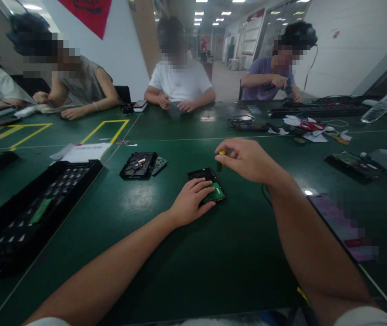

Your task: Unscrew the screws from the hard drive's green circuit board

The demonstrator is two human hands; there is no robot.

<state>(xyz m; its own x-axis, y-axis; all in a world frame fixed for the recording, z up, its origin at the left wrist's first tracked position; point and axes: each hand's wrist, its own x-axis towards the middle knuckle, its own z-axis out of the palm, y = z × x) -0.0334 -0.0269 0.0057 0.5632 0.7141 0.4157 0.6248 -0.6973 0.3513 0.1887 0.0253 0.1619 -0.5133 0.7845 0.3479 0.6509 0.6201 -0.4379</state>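
A black hard drive (pixel 203 174) with a green circuit board (pixel 215 194) lies on the green table (pixel 152 253) in front of me. My left hand (pixel 190 201) rests on it, fingers pressed down over the board's near edge. Just above the drive, my right hand (pixel 246 158) is closed around the yellow-topped handle of a small screwdriver (pixel 220 159), which stands upright over the drive's far right corner.
A second opened hard drive (pixel 138 165) with a loose board lies further left. A black tray (pixel 26 213) of parts fills the left side. Papers (pixel 84 151), cables, scissors (pixel 311 126) and a bottle (pixel 382 107) lie further off. Three people sit along the far edge.
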